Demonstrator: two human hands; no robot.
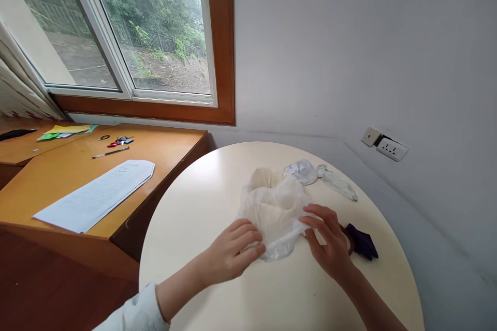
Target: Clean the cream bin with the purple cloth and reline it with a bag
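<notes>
A thin, crumpled white plastic bag [275,217] lies on the round cream table [194,207], its surface puffed and wrinkled. At its far end is a rounded, cream-coloured opening [264,178]; what is inside I cannot make out. My left hand [236,251] has its fingers bent over the bag's near left edge, thumb pressed close to them. On the other side, my right hand [330,240] has the bag's right edge between thumb and fingertips, the fingers slightly apart. Partly behind that hand are a brown-edged round item [347,240] and a dark purple cloth [362,242].
Beyond the bag lie a clear rounded plastic item [302,171] and a flat clear plastic piece [337,184]. A wooden desk [171,150] at left carries papers [101,194], a pen [111,152] and keys [121,141]. A wall socket [392,148] is at right.
</notes>
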